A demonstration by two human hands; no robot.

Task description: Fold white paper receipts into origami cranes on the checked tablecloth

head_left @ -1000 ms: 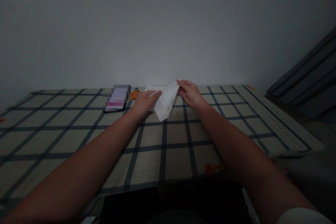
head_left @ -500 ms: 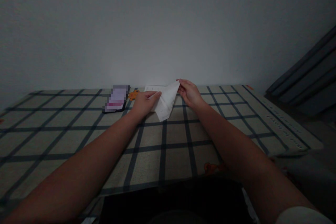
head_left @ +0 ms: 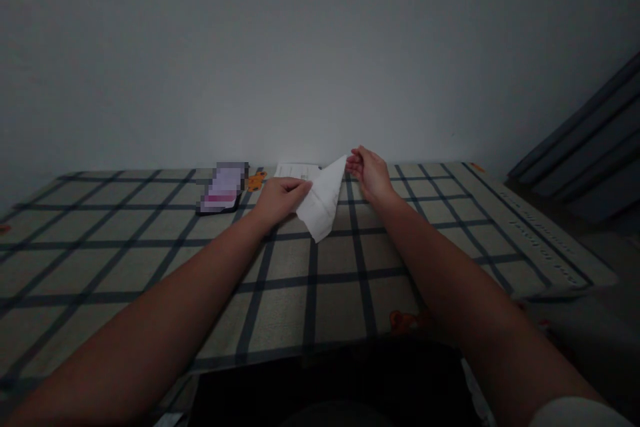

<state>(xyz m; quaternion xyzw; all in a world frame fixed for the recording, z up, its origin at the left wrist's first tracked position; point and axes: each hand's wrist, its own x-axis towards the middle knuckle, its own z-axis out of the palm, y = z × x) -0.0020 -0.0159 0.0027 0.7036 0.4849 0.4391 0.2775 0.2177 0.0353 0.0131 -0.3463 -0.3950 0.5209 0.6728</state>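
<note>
My left hand [head_left: 283, 200] pinches a thin white paper sheet [head_left: 323, 203] between thumb and fingers at its left edge. The sheet is folded and creased, with one corner pointing up to the right and another hanging low. It may be a tissue; I cannot tell. My right hand [head_left: 370, 173] is just right of the raised corner, fingers apart and slightly curled, with nothing visible in them. Behind the sheet lies a flat white piece with small dark print [head_left: 295, 170], partly covered by the sheet and my left hand.
A phone [head_left: 223, 188] with a blurred screen lies left of my hands. The table wears a checked cloth [head_left: 335, 293] with orange bear figures [head_left: 257, 181]. A plain wall [head_left: 320, 53] rises at the back, and a dark pleated curtain [head_left: 585, 127] hangs at the right.
My right hand has come off the sheet's upper corner and moved slightly up and right, its fingers opening. The sheet has shifted a little right and its lower corner hangs lower.
</note>
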